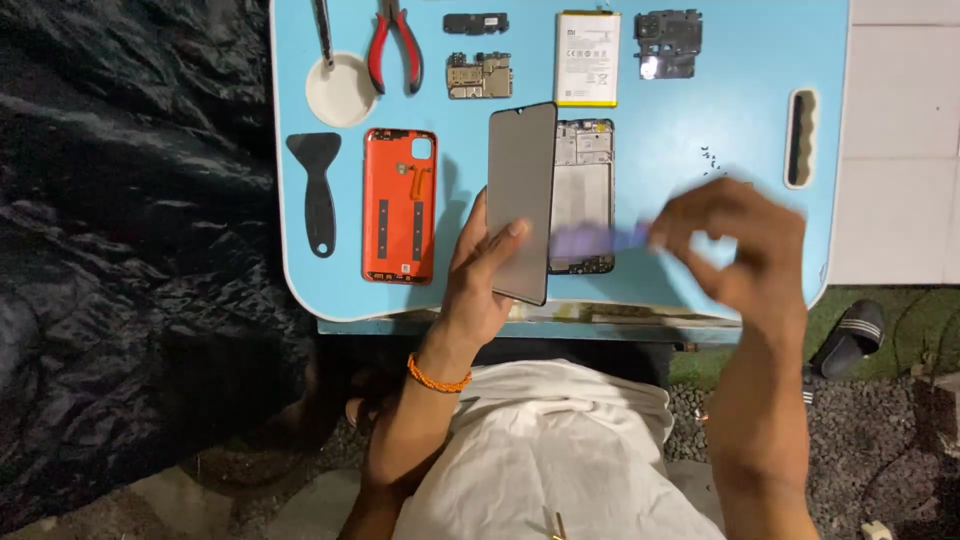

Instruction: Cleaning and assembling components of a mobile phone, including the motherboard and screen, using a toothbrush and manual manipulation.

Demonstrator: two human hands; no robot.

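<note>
While the left hand (480,275) grips a dark screen panel (521,203), the right (740,250) pinches a blurred purple strip (600,240) — both hands closed.

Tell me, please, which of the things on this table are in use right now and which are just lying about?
In use: dark screen panel in left hand; blurred purple strip in right hand; phone frame beneath.

Lying about: orange back cover, black scraper, red pliers, battery, circuit board.

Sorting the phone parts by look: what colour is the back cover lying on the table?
Orange-red back cover, inner side up with dark strips; clearest in the head view.
</note>
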